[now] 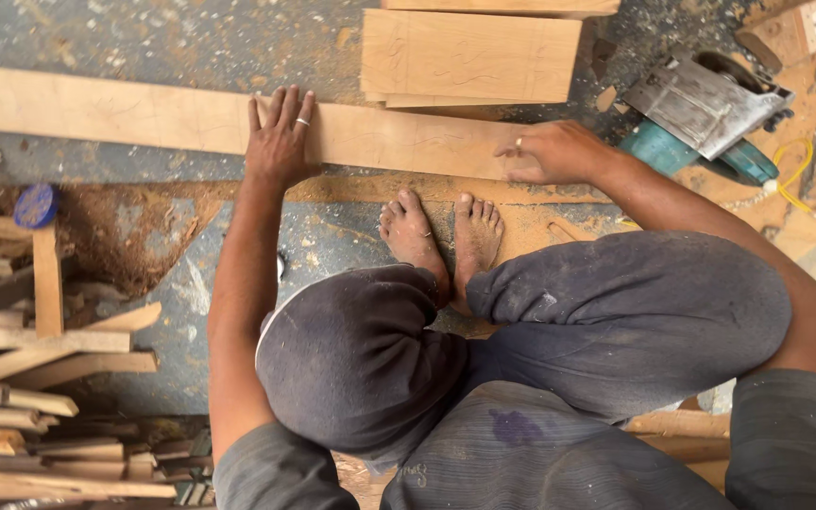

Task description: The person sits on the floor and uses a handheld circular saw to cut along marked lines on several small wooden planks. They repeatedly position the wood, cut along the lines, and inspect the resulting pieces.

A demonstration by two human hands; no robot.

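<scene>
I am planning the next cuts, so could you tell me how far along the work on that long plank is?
Done: sawdust lies along the long plank. In hand: left hand lies flat and right hand rests on it. Left: the power tool sits untouched.

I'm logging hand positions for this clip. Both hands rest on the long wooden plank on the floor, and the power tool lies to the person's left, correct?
Not quite. The left hand and right hand do rest on the long wooden plank, but the head view shows the power tool lying to the person's right, beyond the right hand.
</scene>
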